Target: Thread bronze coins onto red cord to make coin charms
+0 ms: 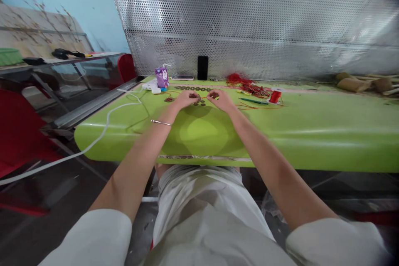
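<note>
red cord (pixel 204 98) pinched by left fingers (pixel 193 100) and right fingers (pixel 213 100), discs (pixel 203 104) near, carton (pixel 161 77), spool (pixel 275 97) apart

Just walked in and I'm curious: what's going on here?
A person's left hand and right hand hold a short stretch of red cord between their fingertips, over the green table. A row of dark discs lies beyond the hands; a red spool stands to the right.
</note>
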Demonstrator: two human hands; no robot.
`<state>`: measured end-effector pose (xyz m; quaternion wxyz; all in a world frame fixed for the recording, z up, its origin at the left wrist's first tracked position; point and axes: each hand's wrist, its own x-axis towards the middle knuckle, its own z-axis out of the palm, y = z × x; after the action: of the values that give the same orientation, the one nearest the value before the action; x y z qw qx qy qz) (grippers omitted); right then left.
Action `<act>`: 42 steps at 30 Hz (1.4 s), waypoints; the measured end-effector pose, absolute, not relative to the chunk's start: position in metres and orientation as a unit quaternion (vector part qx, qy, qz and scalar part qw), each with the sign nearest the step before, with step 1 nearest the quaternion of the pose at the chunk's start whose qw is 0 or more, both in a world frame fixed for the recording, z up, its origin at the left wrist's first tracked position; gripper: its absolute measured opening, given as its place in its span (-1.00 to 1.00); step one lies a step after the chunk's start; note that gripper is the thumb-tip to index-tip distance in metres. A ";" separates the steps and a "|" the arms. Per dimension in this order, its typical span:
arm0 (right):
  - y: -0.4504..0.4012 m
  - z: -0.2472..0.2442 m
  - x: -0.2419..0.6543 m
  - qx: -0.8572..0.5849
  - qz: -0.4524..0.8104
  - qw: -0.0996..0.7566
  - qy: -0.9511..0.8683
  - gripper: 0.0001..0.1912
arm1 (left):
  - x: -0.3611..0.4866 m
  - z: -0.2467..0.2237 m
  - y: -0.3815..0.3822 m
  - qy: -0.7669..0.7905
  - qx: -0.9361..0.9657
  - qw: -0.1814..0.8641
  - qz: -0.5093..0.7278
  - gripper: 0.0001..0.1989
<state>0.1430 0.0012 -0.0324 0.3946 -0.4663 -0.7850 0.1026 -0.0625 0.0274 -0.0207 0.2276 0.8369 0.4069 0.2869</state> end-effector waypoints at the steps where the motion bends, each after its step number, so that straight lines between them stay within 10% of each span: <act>1: 0.001 -0.032 0.143 -0.464 0.104 0.394 -0.786 -0.83 | -0.062 -0.021 0.028 0.407 0.837 0.227 0.286 -0.75; 21: 0.004 -0.037 0.140 -0.448 0.167 0.393 -0.786 -0.83 | -0.060 -0.018 0.022 0.403 0.841 0.243 0.267 -0.75; 42: 0.019 -0.027 0.178 -0.409 0.292 0.666 -0.552 -0.43 | -0.067 -0.021 0.033 0.487 0.779 0.255 0.302 -0.74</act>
<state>0.1781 0.0190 -0.0273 0.6657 -0.4088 -0.5518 0.2919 -0.0671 0.0331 -0.0206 0.2552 0.7789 0.4870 0.3016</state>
